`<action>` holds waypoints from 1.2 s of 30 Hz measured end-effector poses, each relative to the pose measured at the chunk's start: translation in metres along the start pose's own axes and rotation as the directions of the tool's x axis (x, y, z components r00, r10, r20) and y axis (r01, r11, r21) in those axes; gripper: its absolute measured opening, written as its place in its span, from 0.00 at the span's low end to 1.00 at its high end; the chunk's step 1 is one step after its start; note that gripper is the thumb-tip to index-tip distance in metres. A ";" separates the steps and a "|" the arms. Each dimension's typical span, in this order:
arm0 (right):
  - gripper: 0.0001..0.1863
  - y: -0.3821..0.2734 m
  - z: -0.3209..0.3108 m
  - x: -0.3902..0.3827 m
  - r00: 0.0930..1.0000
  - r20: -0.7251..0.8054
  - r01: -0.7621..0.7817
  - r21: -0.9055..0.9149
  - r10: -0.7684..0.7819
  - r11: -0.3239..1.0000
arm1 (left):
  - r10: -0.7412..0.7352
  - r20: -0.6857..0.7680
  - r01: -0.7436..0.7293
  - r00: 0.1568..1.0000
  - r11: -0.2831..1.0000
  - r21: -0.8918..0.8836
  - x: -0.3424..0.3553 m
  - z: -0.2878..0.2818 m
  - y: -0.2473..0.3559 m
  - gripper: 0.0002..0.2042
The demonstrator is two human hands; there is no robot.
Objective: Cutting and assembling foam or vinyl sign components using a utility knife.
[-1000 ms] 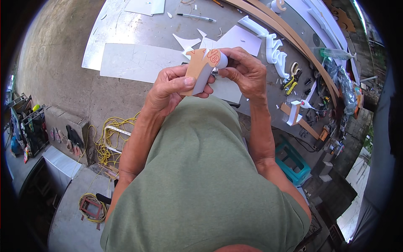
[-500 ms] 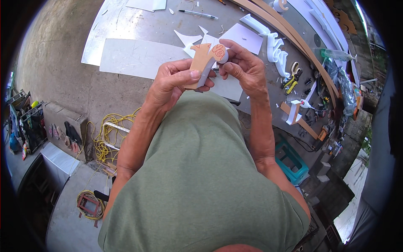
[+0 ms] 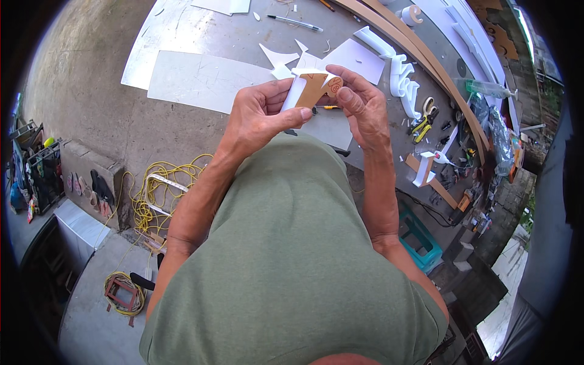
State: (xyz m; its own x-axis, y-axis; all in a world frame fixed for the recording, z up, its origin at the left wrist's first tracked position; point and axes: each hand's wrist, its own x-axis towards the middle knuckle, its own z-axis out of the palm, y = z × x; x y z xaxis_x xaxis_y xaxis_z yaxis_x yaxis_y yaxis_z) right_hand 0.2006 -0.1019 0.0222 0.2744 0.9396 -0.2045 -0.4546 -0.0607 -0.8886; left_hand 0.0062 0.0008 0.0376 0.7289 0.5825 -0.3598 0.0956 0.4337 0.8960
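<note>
Above my lap I hold a small curved piece [image 3: 312,91] with a brown paper face, red printed marks and white sides. My left hand [image 3: 261,118] is closed on its left end, thumb pressed on the brown face. My right hand [image 3: 362,112] grips the rounded right end with curled fingers. Behind the piece, white offcuts [image 3: 277,59], a white sheet [image 3: 359,55] and a long pale panel [image 3: 194,82] lie on the metal table [image 3: 164,30]. A yellow-handled tool [image 3: 328,107] lies just under the piece, partly hidden.
On the table's right are white curved shapes [image 3: 401,82], scissors and pliers [image 3: 424,121], a glue gun [image 3: 441,157], long brown strips [image 3: 420,42] and a clear bottle [image 3: 490,89]. A teal stool [image 3: 420,249] stands below right; yellow cord [image 3: 155,201] lies on the floor left.
The piece has moved slightly right and tipped, so its white left side and top edge now show. My left hand has turned with it; my right fingers have shifted on the rounded end.
</note>
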 end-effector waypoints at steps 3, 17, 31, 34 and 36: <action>0.31 -0.001 0.001 -0.003 0.999 -0.034 0.015 -0.022 -0.016 1.000 | 0.119 -0.006 -0.119 0.993 0.993 0.005 -0.003 0.006 -0.005 0.34; 0.28 -0.008 -0.004 -0.005 0.995 -0.068 0.073 0.062 -0.068 0.995 | -0.119 0.296 0.263 0.948 0.818 -0.512 0.002 -0.016 -0.025 0.20; 0.28 -0.012 -0.003 -0.007 0.995 -0.086 0.043 0.035 -0.040 0.998 | -0.076 0.252 0.167 0.965 0.917 -0.362 0.009 -0.019 -0.034 0.24; 0.27 -0.017 0.002 -0.012 0.993 -0.089 0.072 -0.039 -0.075 0.997 | 0.087 0.110 -0.066 0.990 0.981 -0.182 0.005 -0.014 -0.019 0.31; 0.27 -0.020 0.010 -0.019 0.993 -0.084 0.080 -0.068 -0.085 0.994 | 0.220 0.087 -0.203 0.972 0.964 -0.171 0.002 -0.011 -0.001 0.43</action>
State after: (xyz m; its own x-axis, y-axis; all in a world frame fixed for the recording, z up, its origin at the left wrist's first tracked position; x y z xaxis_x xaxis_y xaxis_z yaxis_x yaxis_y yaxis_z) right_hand 0.1963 -0.1148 0.0481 0.3826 0.9096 -0.1619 -0.3725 -0.0086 -0.9280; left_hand 0.0006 0.0089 0.0329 0.7885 0.6012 -0.1300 -0.1715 0.4178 0.8922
